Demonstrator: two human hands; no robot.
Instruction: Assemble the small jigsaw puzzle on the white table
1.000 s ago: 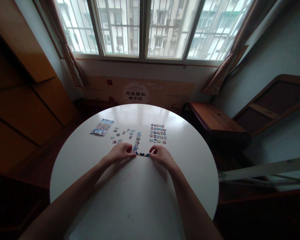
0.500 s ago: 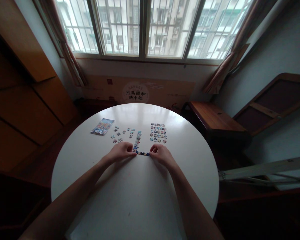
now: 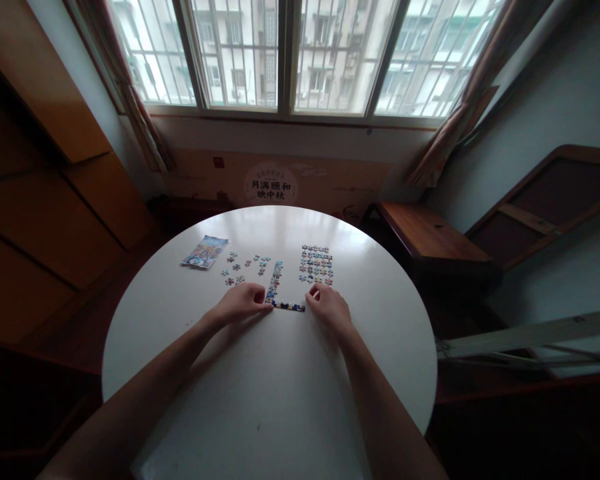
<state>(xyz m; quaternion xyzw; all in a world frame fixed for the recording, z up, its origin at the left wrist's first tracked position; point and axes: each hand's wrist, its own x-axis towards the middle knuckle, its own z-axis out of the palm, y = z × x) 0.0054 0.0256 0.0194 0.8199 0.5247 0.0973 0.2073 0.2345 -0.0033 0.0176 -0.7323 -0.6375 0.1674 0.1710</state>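
Note:
Partly joined jigsaw puzzle pieces point(image 3: 275, 277) form an L on the table, with a column going away from me and a short dark-blue bottom row point(image 3: 291, 307) close to me. At the L's near-left corner, my left hand point(image 3: 241, 301) has its fingers curled and its thumb and forefinger closed on the edge. Just beyond the row's right end is my right hand point(image 3: 330, 308), fingers bent and slightly apart, with nothing visible in them. Loose puzzle pieces point(image 3: 237, 268) lie beyond my left hand. Beyond my right hand, more pieces point(image 3: 317, 257) are laid out in rows.
A colourful picture sheet point(image 3: 206, 252) lies at the left of the round white table point(image 3: 260, 387). Behind it are a barred window and a printed panel point(image 3: 330, 180). To the right stands a wooden bench point(image 3: 430, 230), and orange cabinets point(image 3: 25, 253) are at the left.
My right hand has let go of the bottom row's right end and moved slightly right, uncovering that end. My left hand stays at the corner.

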